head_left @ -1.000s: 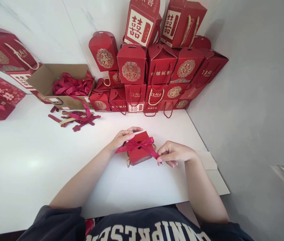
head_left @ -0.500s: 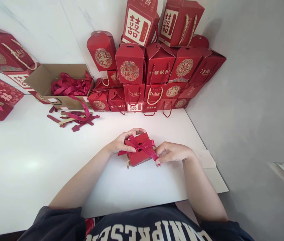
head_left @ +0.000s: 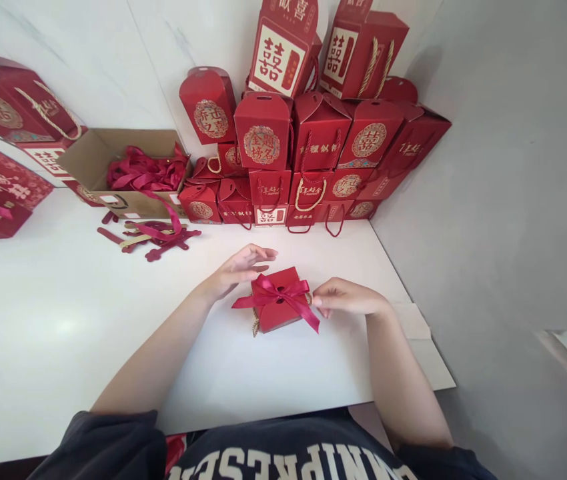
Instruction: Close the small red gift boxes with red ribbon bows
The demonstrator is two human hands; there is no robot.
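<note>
Head view: small red box point(head_left: 277, 319) sits on the worktop point(head_left: 263, 380) btwn the hands, pink bow point(head_left: 295, 289) across its top, loops formed & both tails loose, one left, one to the near right; gold cord point(head_left: 255, 325) at its side. Bow looks tied, so step in hand is prob. adjusting it; next move calls for a light touch, as loops look soft. Left hand point(head_left: 233, 272) wide, nothing in grasp, by box's far left corner, can't tell if touching. Right hand point(head_left: 347, 297) narrow, fingertips by box's right side near cord, can't tell if holding it. Far left, open cardboard carton point(head_left: 146, 205) w/ tangled pink ribbon point(head_left: 148, 172) inside, one length hanging over near wall onto dark red strips point(head_left: 166, 251). Far side, stacked red boxes point(head_left: 263, 160), contents n/a to view
</note>
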